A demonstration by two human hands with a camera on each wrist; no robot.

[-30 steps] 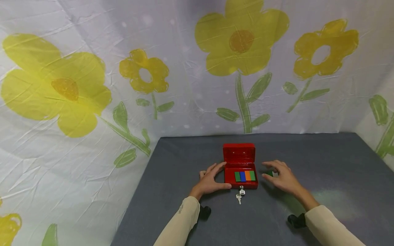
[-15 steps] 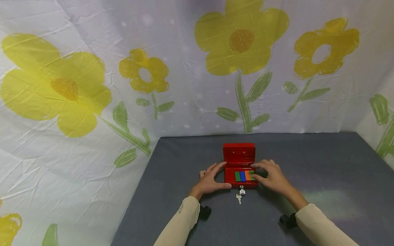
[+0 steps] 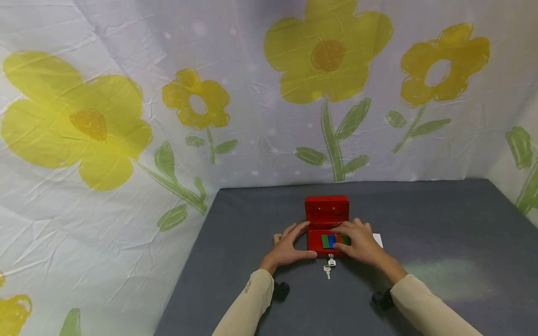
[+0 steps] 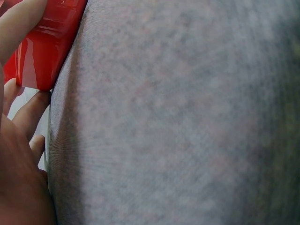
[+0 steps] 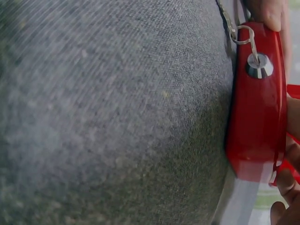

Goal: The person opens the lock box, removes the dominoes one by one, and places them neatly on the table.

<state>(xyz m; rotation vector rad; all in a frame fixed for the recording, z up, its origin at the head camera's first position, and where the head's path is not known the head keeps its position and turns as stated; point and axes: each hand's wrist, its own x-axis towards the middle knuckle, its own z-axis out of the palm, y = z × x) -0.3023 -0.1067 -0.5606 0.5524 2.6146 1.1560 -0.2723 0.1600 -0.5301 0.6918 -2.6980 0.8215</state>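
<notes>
A red cash box [image 3: 315, 252] stands with its lid [image 3: 327, 210] raised, a ring and keys [image 3: 327, 269] hanging from its front lock [image 5: 259, 67]. Inside lies a row of flat rectangular blocks in green, blue [image 3: 331, 241] and orange. My left hand [image 3: 286, 249] holds the box's left side, thumb at the front corner and index finger at the back one. Over the right part of the box, my right hand [image 3: 360, 243] has thumb and index finger apart on either side of the row, partly covering the orange and right green blocks. No block is seen lifted.
A white flat piece [image 3: 378, 240] shows on the dark grey table [image 3: 437, 224] right of the box, partly behind the right hand. A curtain [image 3: 260, 116] printed with yellow flowers hangs behind and left of the table.
My right hand has moved left, from beside the box to over the blocks inside it, uncovering the white piece. The left hand and the box have stayed in place.
</notes>
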